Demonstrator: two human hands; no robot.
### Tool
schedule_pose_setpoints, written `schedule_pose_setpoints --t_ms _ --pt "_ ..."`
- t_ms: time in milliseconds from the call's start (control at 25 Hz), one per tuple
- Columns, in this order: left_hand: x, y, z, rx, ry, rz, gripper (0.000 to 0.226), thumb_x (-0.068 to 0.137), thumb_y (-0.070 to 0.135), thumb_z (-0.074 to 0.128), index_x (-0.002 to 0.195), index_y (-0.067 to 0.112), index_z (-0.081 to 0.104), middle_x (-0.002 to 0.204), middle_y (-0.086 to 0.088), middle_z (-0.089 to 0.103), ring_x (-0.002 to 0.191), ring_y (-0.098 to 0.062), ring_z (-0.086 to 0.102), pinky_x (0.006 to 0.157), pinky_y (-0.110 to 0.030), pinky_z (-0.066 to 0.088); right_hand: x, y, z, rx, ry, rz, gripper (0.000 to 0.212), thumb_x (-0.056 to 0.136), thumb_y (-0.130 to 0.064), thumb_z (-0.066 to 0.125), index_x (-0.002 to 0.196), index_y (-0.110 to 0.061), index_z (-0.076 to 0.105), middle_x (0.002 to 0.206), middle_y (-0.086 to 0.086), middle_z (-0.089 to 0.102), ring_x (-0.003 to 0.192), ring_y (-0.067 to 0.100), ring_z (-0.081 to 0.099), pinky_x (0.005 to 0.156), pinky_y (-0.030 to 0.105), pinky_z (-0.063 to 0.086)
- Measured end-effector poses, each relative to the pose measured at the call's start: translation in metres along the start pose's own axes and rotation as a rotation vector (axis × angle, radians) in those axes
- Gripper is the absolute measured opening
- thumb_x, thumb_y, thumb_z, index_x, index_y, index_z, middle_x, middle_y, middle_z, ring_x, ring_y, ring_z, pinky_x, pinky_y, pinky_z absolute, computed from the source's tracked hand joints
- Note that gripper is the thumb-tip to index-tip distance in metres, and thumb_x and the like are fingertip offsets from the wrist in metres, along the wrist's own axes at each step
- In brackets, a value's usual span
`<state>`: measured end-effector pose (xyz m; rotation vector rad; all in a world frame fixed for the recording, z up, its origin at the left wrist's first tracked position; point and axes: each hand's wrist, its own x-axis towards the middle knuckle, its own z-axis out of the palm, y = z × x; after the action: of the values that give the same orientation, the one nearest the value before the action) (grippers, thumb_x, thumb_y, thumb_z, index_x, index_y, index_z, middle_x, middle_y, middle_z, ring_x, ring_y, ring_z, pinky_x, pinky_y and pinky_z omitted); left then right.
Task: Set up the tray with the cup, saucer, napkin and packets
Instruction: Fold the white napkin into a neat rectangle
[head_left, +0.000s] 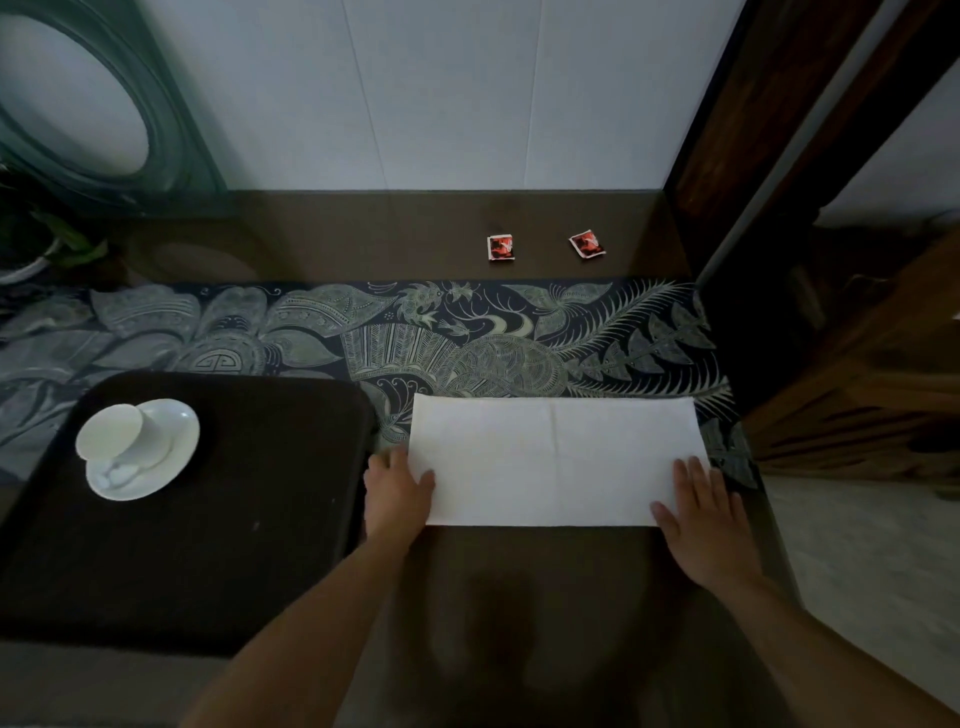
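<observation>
A white napkin (556, 460) lies flat on the table, folded into a long rectangle with a crease down its middle. My left hand (397, 491) rests on its near left corner, fingers apart. My right hand (698, 512) lies flat on its near right corner. A dark tray (249, 519) sits to the left. At the tray's far left a white cup (117, 431) stands on a white saucer (150, 467). Two red packets, one (501, 248) and another (587, 244), lie on bare wood at the back of the table.
A patterned dark blue runner (363, 338) crosses the table under the napkin's far edge. A wall stands behind the table. A round mirror (78, 98) and a plant (47, 239) are at the far left. A wooden door frame (779, 130) rises on the right.
</observation>
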<state>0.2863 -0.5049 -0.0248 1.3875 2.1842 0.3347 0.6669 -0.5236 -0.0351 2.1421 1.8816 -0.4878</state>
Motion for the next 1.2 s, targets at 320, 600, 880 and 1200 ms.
schedule_pose_setpoints --t_ms 320,600,880,1200 --pt "0.042 0.008 -0.004 -0.207 -0.11 -0.294 0.039 0.077 0.019 0.072 0.112 0.011 0.056 0.111 -0.013 0.065 0.099 -0.033 0.062 0.081 -0.037 0.05 -0.015 -0.023 -0.006 0.057 -0.061 0.032 0.07 0.1 -0.054 0.019 0.153 -0.023 -0.013 0.163 0.002 -0.014 0.149 0.024 -0.011 0.122 0.044 0.002" --pt "0.046 0.022 0.0 -0.073 -0.115 -0.387 0.025 0.081 0.021 0.065 0.103 0.01 0.067 0.121 -0.017 0.057 0.104 -0.034 0.052 0.09 -0.037 0.044 0.013 -0.008 -0.013 0.015 -0.013 -0.081 0.07 0.1 -0.051 0.022 0.153 -0.022 -0.012 0.163 0.003 -0.014 0.149 0.025 -0.011 0.122 0.045 0.004" --pt "0.032 0.042 -0.028 -0.786 -0.23 -0.576 0.034 0.087 0.012 0.064 0.118 0.001 0.057 0.116 -0.022 0.064 0.104 -0.041 0.061 0.096 -0.056 0.047 0.034 0.025 -0.011 0.012 0.059 -0.173 0.071 0.097 -0.056 0.018 0.153 -0.022 -0.012 0.162 0.003 -0.014 0.149 0.024 -0.01 0.122 0.045 0.003" --pt "-0.001 0.141 -0.032 -0.824 -0.493 -0.224 0.029 0.082 0.003 0.061 0.111 0.006 0.063 0.102 -0.018 0.067 0.087 -0.031 0.064 0.079 -0.044 0.053 0.042 0.05 -0.011 0.043 0.171 -0.244 0.067 0.098 -0.053 0.029 0.154 -0.02 0.014 0.163 0.006 0.013 0.147 0.027 0.018 0.116 0.046 0.024"
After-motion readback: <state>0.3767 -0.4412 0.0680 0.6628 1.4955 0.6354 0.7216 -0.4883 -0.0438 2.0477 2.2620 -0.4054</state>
